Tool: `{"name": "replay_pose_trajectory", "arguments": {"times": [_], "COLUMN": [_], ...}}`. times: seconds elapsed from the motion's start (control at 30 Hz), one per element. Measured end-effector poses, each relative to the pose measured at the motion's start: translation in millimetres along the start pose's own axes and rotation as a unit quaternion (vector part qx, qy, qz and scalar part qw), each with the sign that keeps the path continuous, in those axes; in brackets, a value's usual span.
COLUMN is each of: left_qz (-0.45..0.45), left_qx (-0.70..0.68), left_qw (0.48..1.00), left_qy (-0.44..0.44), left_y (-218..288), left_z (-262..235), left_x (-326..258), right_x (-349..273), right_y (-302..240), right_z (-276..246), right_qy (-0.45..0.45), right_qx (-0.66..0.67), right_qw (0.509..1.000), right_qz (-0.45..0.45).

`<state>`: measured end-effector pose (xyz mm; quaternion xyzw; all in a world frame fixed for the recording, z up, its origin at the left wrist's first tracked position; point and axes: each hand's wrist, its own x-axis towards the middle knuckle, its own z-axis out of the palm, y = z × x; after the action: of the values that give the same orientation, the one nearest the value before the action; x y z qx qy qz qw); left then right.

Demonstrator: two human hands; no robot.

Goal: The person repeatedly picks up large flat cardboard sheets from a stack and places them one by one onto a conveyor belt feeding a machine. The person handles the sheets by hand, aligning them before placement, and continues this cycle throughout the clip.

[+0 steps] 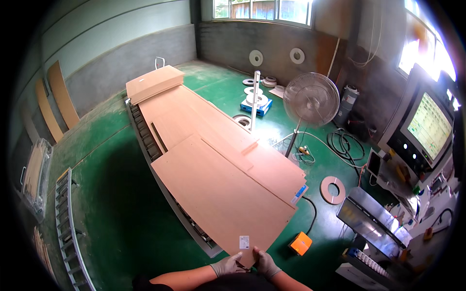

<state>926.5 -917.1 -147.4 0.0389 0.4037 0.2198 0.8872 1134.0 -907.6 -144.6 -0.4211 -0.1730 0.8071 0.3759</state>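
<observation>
The fingers (257, 251) of the right hand (266, 264) and those of the left hand (226, 266), both in pale gloves, were closed on the near end of a large tan board (223, 194); how far they curled underneath could not be seen. A white label (244, 242) sat on the board just ahead of the fingers. From there the board stretched forward and leftward over other tan boards on the worktop (212, 251), whose near corner lay just left of the fingers. An orange box (301, 243) stood on the green floor to their right, and a ladder-like metal frame (74, 228) lay well to their left. Farther ahead on the right came a brown ring-shaped roll (332, 189), a lit screen (429, 123) and a round fan (311, 99). Ahead and left of the fingers, a board stack (155, 81) topped the worktop's far end. Farthest off, two pale rings (256, 57) showed against the wall.
</observation>
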Motion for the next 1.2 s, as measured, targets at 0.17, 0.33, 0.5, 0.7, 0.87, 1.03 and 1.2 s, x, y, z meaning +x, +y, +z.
{"name": "replay_pose_trajectory", "arguments": {"times": [0.17, 0.33, 0.5, 0.7, 0.87, 1.03, 1.2], "left_qz": [0.071, 0.334, 0.398, 0.440, 0.377, 0.254, 0.169], "left_qx": [-0.006, -0.066, -0.101, -0.090, -0.069, -0.027, -0.003], "left_qw": [0.996, 0.939, 0.904, 0.881, 0.922, 0.962, 0.983], "left_qy": [0.051, 0.057, 0.122, 0.147, 0.054, 0.092, 0.069], "left_y": [32, 125, 203, 205, 137, 88, 47], "left_z": [-12, -50, -130, -96, -2, 95, 135], "left_x": [-5, -19, -12, 34, 65, 79, 134], "right_x": [-18, -55, -139, -192, -254, -327, -384], "right_y": [-8, -28, -93, -105, -97, -68, -70], "right_z": [3, -44, -79, -156, -240, -328, -356], "right_qy": [0.077, 0.185, 0.291, 0.396, 0.521, 0.677, 0.557], "right_qx": [0.038, 0.034, -0.003, -0.078, -0.202, -0.114, 0.512], "right_qw": [0.991, 0.960, 0.929, 0.885, 0.797, 0.648, 0.499], "right_qz": [-0.105, -0.206, -0.228, -0.231, -0.228, -0.331, -0.423]}}
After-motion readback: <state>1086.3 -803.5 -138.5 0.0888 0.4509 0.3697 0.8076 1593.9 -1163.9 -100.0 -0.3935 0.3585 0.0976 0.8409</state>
